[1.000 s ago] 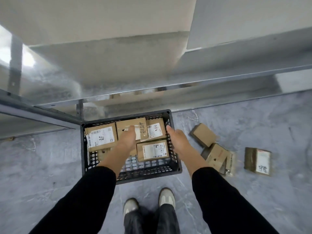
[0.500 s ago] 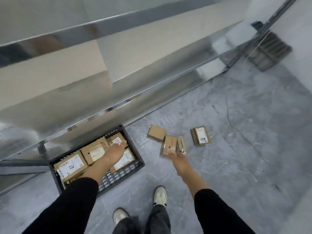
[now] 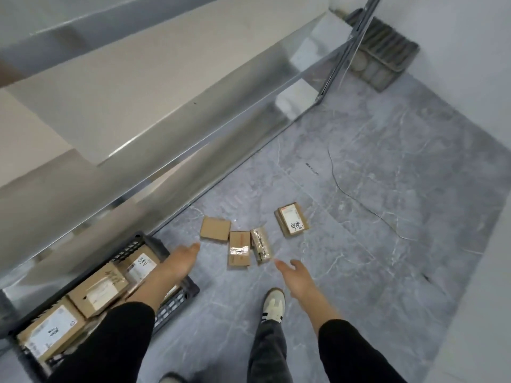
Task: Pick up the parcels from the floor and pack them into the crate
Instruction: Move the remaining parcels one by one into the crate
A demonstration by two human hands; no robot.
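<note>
Both bare hands, left hand (image 3: 179, 263) and right hand (image 3: 296, 275), reach empty with fingers loosely apart. Four small brown cardboard parcels (image 3: 239, 252) lie on the grey marbled floor (image 3: 387, 217) at twelve o'clock; the black slatted plastic crate (image 3: 177, 299) sits at eight.

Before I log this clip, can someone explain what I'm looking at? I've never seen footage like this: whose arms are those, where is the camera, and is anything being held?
There is no machine here. A person wears one wide-angle camera on the head, so the picture looks down past their own arms to the floor. The left hand and the right hand are both bare, open and empty, reaching toward parcels on the grey floor; neither has a grip on anything.

Four small parcels lie there: a plain brown box, a taped box, a parcel wrapped in clear tape close beside it, and a labelled box set apart further right. At lower left a dark crate already holds several labelled parcels. Metal shelving runs along the left.
</note>
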